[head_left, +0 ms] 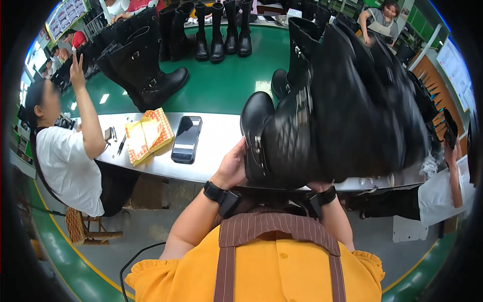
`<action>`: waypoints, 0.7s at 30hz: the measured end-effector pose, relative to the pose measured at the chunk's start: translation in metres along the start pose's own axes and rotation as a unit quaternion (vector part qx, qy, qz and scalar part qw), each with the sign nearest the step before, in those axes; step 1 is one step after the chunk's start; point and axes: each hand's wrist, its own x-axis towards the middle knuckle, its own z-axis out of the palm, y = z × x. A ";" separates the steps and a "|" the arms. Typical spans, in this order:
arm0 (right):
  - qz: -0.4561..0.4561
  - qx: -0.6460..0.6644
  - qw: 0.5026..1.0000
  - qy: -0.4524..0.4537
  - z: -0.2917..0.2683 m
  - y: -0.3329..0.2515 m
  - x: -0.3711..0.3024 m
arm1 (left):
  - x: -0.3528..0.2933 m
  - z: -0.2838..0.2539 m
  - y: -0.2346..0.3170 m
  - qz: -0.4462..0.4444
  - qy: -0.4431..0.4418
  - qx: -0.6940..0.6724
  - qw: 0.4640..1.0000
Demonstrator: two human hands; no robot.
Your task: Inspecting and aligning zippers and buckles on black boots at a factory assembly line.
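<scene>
A black boot (294, 143) with a quilted panel and metal buckles is held up over the near table edge. My left hand (232, 163) is closed on its left side, by the heel and the buckled strap, with the fingertips hidden behind it. Under the boot's lower edge my right hand (320, 186) grips from below; most of its fingers are covered. Large black boot shafts (359, 100) at the right are smeared by motion, and I cannot tell where one ends and another begins.
To the left on the table lie a dark phone (186, 140), a tied stack of yellow-and-red paper (151, 136) and a pen (122, 145). Black boots (151, 70) stand on the green surface (221, 83). A person in white (68, 161) sits at left; another's arm (454, 176) shows at right.
</scene>
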 end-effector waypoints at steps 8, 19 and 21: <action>0.058 0.041 0.988 0.137 0.038 0.025 0.007 | -0.048 0.012 0.012 0.032 -0.021 -0.083 0.996; -0.046 -0.057 0.975 0.211 0.076 0.039 0.009 | -0.066 0.031 0.017 0.138 0.084 -0.051 0.985; -0.059 -0.053 0.970 0.228 0.076 0.039 0.010 | -0.067 0.032 0.017 0.144 0.091 -0.030 0.985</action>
